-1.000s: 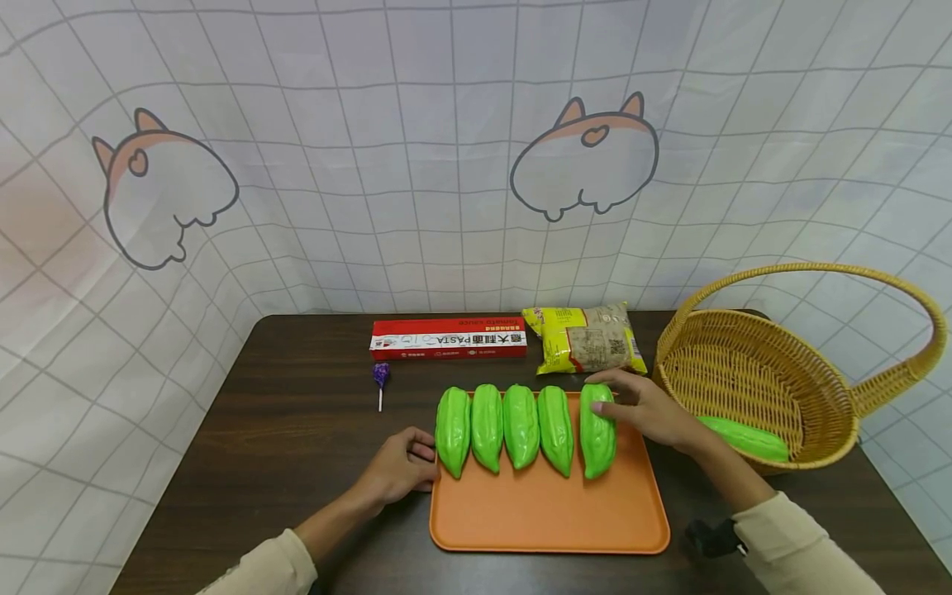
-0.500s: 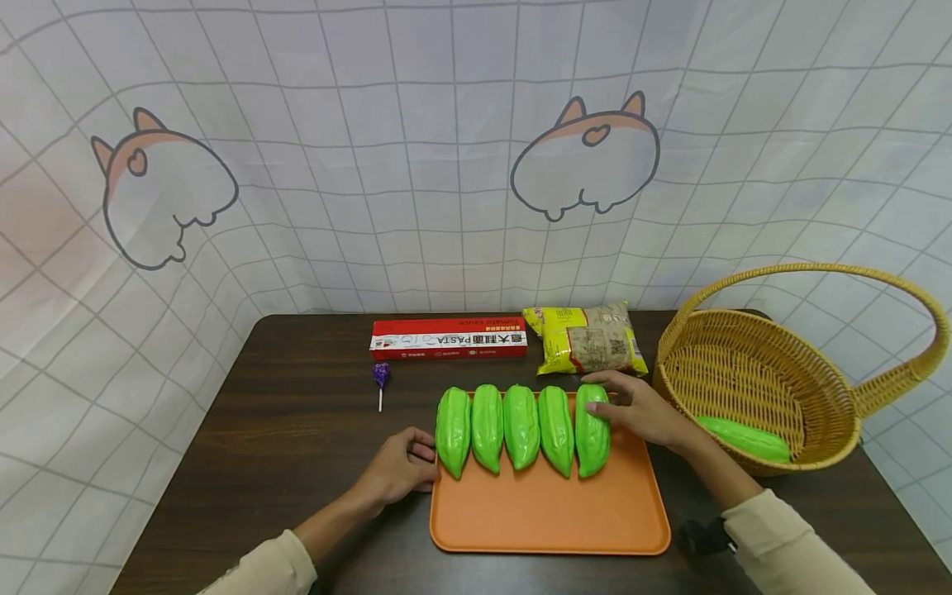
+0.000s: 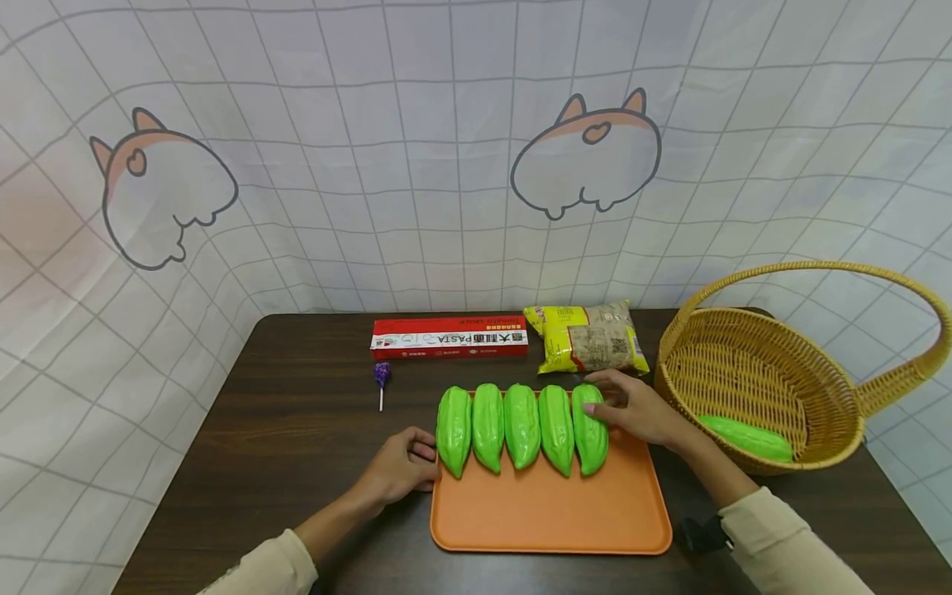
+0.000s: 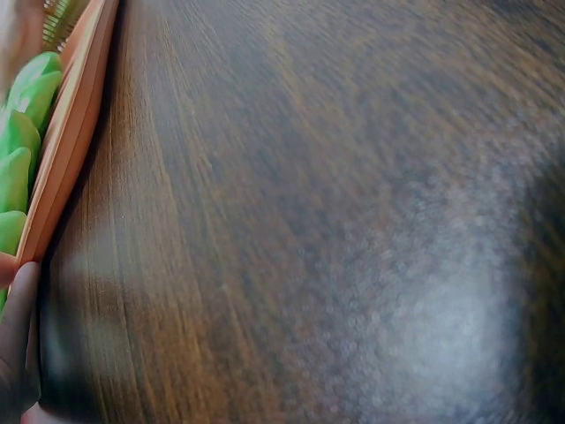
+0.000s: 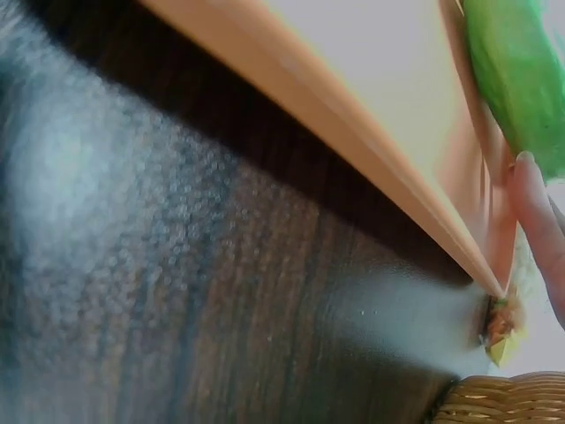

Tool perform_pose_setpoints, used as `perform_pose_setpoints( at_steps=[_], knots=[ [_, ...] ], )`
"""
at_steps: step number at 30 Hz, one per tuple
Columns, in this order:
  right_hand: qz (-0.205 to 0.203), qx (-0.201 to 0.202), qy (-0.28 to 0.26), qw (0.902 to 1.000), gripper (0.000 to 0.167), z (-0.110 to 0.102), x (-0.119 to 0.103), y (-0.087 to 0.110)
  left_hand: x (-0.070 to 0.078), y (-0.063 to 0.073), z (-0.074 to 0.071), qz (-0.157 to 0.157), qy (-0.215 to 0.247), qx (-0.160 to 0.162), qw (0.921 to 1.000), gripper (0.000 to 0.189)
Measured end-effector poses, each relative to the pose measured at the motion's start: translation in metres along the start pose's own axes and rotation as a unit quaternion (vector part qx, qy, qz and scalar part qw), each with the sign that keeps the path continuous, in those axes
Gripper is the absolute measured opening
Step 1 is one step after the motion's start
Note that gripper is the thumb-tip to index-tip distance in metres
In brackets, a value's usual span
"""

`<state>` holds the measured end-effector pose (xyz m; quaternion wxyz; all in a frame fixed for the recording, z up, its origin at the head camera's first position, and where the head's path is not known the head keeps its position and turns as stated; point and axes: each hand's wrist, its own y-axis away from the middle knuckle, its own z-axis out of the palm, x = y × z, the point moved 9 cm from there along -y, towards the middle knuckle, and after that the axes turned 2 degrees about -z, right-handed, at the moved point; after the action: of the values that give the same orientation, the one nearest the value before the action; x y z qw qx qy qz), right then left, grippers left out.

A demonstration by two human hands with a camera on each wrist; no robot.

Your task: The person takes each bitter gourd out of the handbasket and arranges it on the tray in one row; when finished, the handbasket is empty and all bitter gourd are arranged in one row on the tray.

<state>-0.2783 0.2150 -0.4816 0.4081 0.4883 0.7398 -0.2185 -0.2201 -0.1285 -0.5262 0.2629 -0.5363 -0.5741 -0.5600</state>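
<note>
Several green bitter melons [image 3: 522, 426] with ridged skins and pointed ends lie side by side across the back half of an orange tray [image 3: 550, 516]. My right hand [image 3: 635, 409] holds the rightmost bitter melon [image 3: 592, 434] by its upper end, thumb on its near side and fingers reaching over the far end. That melon lies right beside its neighbour in the row. My left hand [image 3: 400, 469] grips the tray's left rim near the leftmost melon [image 3: 454, 430]. In the left wrist view, its thumb and a finger meet at the tray rim [image 4: 66, 150].
A wicker basket [image 3: 732, 372] with a tall handle stands at the right, one green bitter melon [image 3: 747, 438] inside. Behind the tray lie a red pasta box [image 3: 449, 339] and a yellow packet [image 3: 587, 337]. A purple lollipop [image 3: 382, 376] lies on the dark wooden table [image 3: 297, 413].
My right hand has shifted the rightmost bitter melon left, closing the gap to the row. My left hand has stayed at the tray rim.
</note>
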Motion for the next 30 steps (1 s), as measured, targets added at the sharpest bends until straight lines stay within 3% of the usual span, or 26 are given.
perform_pose_setpoints(
  at_steps=[30],
  knots=[
    [0.038,0.033,0.028,0.9983,0.055,-0.0035,-0.002,0.002,0.0011,0.0003,0.0002,-0.005,-0.003,0.001,1.0,0.047]
  ],
)
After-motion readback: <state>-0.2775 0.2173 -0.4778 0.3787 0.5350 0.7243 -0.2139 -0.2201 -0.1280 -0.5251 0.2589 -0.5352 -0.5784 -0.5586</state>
